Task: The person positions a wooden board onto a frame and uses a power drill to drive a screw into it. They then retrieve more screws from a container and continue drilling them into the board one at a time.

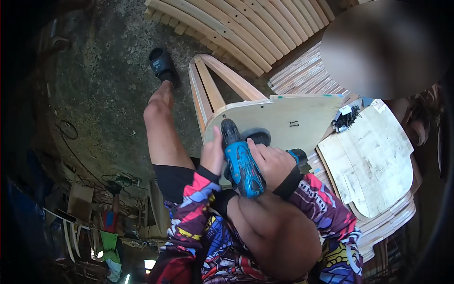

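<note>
Right hand [273, 163] on drill [243, 165], sleeve [321, 201] lettered

We grip a blue drill [246, 171] in our right hand [273, 163], its nose at the pale board's [279, 118] rounded corner; our left hand [213, 152] is alongside the drill; two dark screws [294, 124] lie on the board; more screws [347, 118] are heaped near its far right end; curved wooden slats [241, 28] lie beyond.

The board [283, 106] beneath one drill [244, 168] and two hands [270, 162] bears two loose screws [294, 125]; left of it, one slipper [161, 61]; right, one box [344, 111].
</note>
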Available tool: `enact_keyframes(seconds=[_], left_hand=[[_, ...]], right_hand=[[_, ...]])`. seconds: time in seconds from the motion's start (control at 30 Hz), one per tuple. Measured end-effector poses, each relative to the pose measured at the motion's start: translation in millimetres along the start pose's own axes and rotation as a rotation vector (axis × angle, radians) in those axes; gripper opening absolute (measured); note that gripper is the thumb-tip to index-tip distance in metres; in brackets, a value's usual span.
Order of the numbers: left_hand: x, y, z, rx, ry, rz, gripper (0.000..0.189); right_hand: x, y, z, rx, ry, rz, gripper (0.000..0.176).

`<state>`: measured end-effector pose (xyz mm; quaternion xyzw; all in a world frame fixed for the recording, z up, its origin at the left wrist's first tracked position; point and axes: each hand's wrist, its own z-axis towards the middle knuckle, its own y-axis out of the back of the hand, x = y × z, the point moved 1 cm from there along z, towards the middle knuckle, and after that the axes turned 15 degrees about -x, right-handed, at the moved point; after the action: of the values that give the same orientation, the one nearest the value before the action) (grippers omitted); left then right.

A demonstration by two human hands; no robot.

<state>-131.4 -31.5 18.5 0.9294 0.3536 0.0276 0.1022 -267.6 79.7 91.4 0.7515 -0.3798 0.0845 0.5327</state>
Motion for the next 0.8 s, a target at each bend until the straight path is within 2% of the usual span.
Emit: enact_keyframes(seconds=[0.07,0.13,0.17,0.23,0.27,0.3,0.33,0.4,0.43,0.5,0.6,0.63,0.67,0.73,0.77,0.8], left_hand=[[2,-2,11,-0.407,-0.593,0.153,0.027],[-20,-1,13,-0.751,-1.358,0.411,0.021],[-13,-2,32,-0.614,-1.323,0.341,0.02],[-4,-10,56,-0.429,-1.245,0.101,0.022],[-6,-10,54,-0.434,-1.279,0.093,0.022],[-10,-10,53,-0.421,-1.19,0.124,0.021],[-11,-9,53,-0.403,-1.096,0.162,0.02],[-10,-9,56,-0.43,-1.153,0.208,0.018],[-11,-9,60,-0.446,-1.173,0.239,0.018],[-14,-10,62,-0.47,-1.197,0.243,0.019],[-13,-3,76,-0.422,-1.208,0.285,0.02],[-17,-1,80,-0.375,-1.279,0.226,0.022],[-15,1,83,-0.39,-1.311,0.242,0.023],[-20,4,87,-0.414,-1.283,0.351,0.023],[-21,6,88,-0.378,-1.191,0.358,0.022],[-22,8,91,-0.372,-1.202,0.362,0.022]], right_hand=[[-1,-1,-15,-0.04,-0.051,0.085,0.05],[-2,8,-34,-0.112,-0.245,0.252,0.057],[-3,11,-43,-0.132,-0.37,0.3,0.063],[-14,6,-70,-0.232,-0.429,0.257,0.064],[-20,3,-83,-0.304,-0.494,0.223,0.065],[-25,3,-95,-0.38,-0.535,0.225,0.055],[-31,0,-108,-0.409,-0.532,0.228,0.055],[-47,-16,-139,-0.399,-0.691,0.086,0.061],[-53,-25,-153,-0.421,-0.698,0.094,0.061],[-65,-45,-176,-0.4,-0.904,-0.033,0.063],[-77,-73,-200,-0.407,-1.051,-0.058,0.066],[-81,-87,-206,-0.421,-1.081,-0.037,0.075],[-85,-100,-211,-0.432,-1.099,-0.04,0.075],[-84,-115,-212,-0.365,-1.135,-0.024,0.09],[-81,-119,-210,-0.299,-1.163,-0.012,0.098],[-81,-128,-210,-0.309,-1.171,-0.008,0.098]])
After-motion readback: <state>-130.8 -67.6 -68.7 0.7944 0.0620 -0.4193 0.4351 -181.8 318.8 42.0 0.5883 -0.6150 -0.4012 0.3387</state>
